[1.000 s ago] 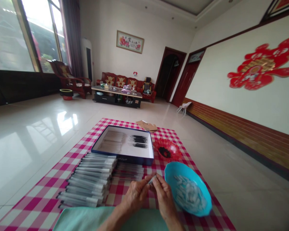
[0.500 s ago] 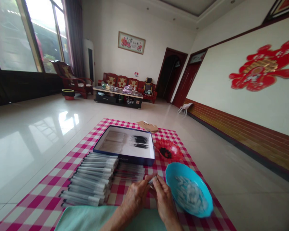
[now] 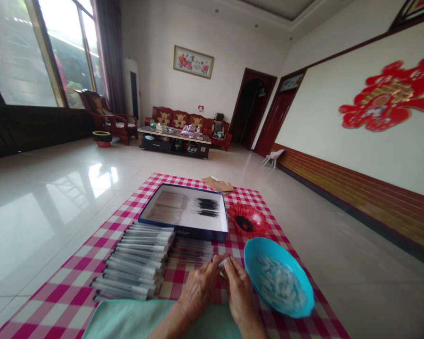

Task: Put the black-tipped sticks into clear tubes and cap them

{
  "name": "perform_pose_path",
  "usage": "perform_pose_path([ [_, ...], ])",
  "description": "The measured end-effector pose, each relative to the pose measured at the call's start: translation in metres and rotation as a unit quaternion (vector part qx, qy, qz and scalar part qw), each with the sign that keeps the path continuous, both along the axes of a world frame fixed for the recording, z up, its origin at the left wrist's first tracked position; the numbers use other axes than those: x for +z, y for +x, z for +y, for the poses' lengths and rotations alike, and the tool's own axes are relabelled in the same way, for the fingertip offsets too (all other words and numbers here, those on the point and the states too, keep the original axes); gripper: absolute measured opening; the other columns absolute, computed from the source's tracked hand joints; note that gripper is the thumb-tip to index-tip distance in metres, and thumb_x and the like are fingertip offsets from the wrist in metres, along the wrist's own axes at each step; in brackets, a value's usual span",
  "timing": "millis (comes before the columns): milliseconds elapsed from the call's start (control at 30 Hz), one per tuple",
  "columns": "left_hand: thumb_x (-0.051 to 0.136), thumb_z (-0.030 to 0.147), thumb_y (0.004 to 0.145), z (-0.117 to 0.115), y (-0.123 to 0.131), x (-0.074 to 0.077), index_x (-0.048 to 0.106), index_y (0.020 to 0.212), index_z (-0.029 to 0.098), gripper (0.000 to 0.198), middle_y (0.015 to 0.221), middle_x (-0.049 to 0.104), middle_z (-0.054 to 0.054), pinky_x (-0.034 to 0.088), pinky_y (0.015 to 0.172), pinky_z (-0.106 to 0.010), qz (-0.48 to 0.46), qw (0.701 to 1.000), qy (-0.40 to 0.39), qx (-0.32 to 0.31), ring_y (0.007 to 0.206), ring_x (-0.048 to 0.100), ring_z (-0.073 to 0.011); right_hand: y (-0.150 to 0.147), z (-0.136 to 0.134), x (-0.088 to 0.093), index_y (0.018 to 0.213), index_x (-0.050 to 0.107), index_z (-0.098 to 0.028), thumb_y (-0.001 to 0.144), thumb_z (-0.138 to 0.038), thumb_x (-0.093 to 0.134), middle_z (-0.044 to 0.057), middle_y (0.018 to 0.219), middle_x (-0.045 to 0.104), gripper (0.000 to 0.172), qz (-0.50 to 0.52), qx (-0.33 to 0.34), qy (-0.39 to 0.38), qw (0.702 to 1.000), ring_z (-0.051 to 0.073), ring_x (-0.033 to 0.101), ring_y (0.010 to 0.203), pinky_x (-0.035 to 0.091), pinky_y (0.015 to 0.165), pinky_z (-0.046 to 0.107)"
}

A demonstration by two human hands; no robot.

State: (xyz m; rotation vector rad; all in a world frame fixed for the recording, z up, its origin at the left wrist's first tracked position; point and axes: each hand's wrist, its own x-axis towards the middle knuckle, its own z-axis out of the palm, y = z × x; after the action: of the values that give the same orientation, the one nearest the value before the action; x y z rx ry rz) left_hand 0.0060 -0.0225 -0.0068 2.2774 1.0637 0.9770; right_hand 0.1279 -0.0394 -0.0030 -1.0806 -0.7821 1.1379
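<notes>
Close together over the near part of the table, my left hand (image 3: 202, 281) and my right hand (image 3: 237, 282) are both closed on a slim pen (image 3: 223, 263). Only a short whitish-grey stretch of it shows between the fingertips; the rest is hidden by my fingers. To the left lies a pile of capped pens (image 3: 136, 263) with translucent barrels and dark ends. Clear pen barrels (image 3: 192, 250) lie just beyond my left hand. A blue bowl (image 3: 249, 259) at my right holds many translucent white pen caps (image 3: 281, 285).
A blue-edged box lid (image 3: 183, 231) contains clear tubes and black-tipped refills (image 3: 207, 206). The red scalloped bowl (image 3: 259, 221) holds small black pieces (image 3: 243, 223). Brown cardboard (image 3: 218, 184) lies at the far edge. A green cloth (image 3: 127, 315) is under my forearms on the checked tablecloth (image 3: 67, 282).
My hands stay almost in place, fingers still on the pen, with only a slight shift at the fingertips. The whole view has moved a little.
</notes>
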Motion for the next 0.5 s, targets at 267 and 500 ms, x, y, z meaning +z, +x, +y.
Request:
perform_pose_path([
  [267,0.032,0.009,0.091,0.001,0.002,-0.008,0.033,0.14,0.023,0.05,0.108,0.066,-0.008,0.052,0.073,-0.025,0.106,0.994,-0.015,0.024,0.091,0.065,-0.0183,0.0,0.001,-0.003,0.09,0.07,-0.021,0.07,-0.043,0.07,0.003,0.09,0.073,0.03,-0.026,-0.021,-0.02,0.999,0.022,0.066,0.084,0.053,0.069,0.029],
  [500,0.035,0.02,0.094,-0.004,0.004,0.016,0.048,0.121,0.021,0.03,0.095,0.066,-0.004,0.047,0.066,-0.023,0.175,0.983,-0.037,0.026,0.082,0.064,-0.0169,0.003,0.0,-0.012,0.113,0.06,-0.023,0.077,-0.048,0.061,0.005,0.104,0.07,0.044,-0.008,-0.06,-0.006,0.998,0.023,0.064,0.096,0.053,0.073,0.03],
])
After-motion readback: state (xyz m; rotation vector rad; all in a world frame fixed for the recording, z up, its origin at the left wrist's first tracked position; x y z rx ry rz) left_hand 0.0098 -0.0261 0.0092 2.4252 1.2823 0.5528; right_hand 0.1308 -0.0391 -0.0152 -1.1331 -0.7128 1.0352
